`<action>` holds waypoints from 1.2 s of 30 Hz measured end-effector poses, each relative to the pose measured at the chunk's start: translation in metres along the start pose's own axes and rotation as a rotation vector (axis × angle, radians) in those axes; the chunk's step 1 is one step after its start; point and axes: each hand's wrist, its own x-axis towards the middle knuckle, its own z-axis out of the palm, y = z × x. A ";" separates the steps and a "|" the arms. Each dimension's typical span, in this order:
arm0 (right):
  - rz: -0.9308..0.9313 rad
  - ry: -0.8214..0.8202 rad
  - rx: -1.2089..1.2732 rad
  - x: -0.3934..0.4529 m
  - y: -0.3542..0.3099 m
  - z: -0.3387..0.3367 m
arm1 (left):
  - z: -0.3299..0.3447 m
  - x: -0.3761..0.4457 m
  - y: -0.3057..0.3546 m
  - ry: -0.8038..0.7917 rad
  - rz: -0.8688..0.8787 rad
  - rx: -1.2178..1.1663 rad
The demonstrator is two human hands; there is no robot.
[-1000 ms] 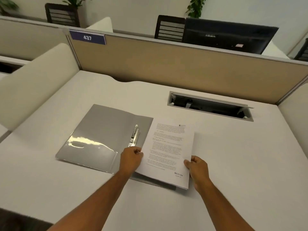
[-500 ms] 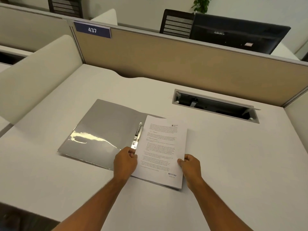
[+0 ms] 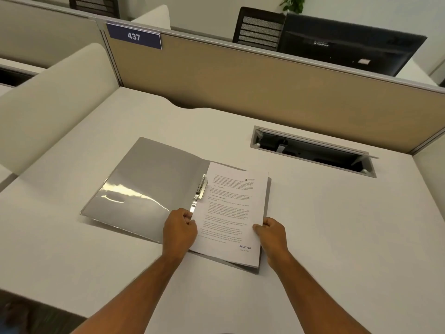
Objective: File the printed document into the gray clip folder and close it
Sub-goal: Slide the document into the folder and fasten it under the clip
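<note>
document (image 3: pixel 231 208) edges pinched by both hands, over open folder (image 3: pixel 149 184)

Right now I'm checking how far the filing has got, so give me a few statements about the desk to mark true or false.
1. The gray clip folder lies open on the desk. True.
2. The left hand and the right hand both hold the printed document. True.
3. The document lies on the folder's left half. False: it is over the right half, beside the metal clip.
4. The partition sign reads 734. False: it reads 437.
5. The document bears a RECEIVED stamp. True.
</note>
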 end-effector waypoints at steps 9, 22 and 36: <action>-0.172 -0.012 -0.358 -0.004 0.005 -0.003 | -0.025 0.003 -0.020 -0.104 0.114 0.009; -0.426 -0.077 -0.582 -0.053 0.075 -0.032 | -0.044 -0.032 -0.060 -0.337 0.409 0.189; -0.807 0.137 -0.834 -0.075 0.097 -0.025 | -0.038 -0.028 -0.070 -0.292 0.534 0.344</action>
